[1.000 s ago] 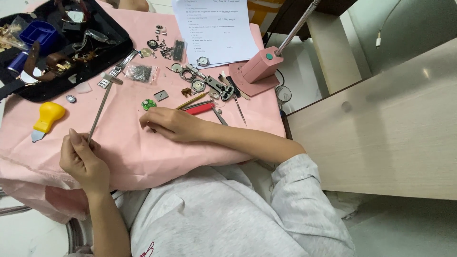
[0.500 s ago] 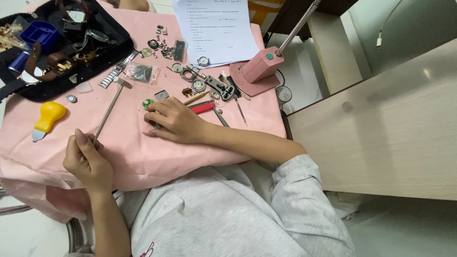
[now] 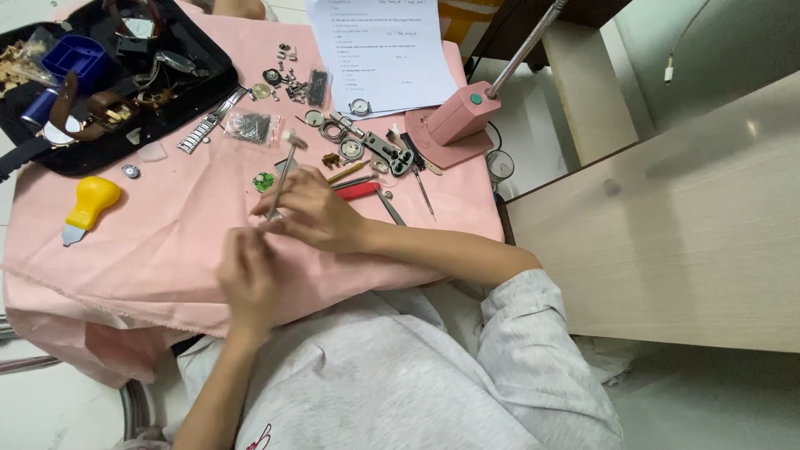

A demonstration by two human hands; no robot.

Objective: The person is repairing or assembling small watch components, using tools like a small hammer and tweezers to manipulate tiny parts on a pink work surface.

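Grey sweatshirt fabric (image 3: pixel 392 392) fills the nearest part of the view, both forearms reaching out from it over a pink cloth (image 3: pixel 167 250) spread on the worktop. Left hand (image 3: pixel 248 279) is blurred, its fingers curled close at the near end of a thin metal rod (image 3: pixel 281 179); whether it actually pinches the rod I cannot tell. Right hand (image 3: pixel 312 212) lies just beyond, fingers closed around the lower part of the same rod, which slants up and away to a small pale head. Beside that hand sit a red-handled tool (image 3: pixel 358 191) and a small green round part (image 3: pixel 263 182). To the left, a yellow-handled opener (image 3: pixel 90 202) rests on the cloth. Farther on come scattered watch parts, a metal watch bracelet (image 3: pixel 208 127) and a clear bag of small pieces (image 3: pixel 250 127). A pink lamp base (image 3: pixel 458 121) stands at the right, a printed sheet (image 3: pixel 379 50) behind it, and a black tray (image 3: pixel 108 75) of straps and tools sits far left.
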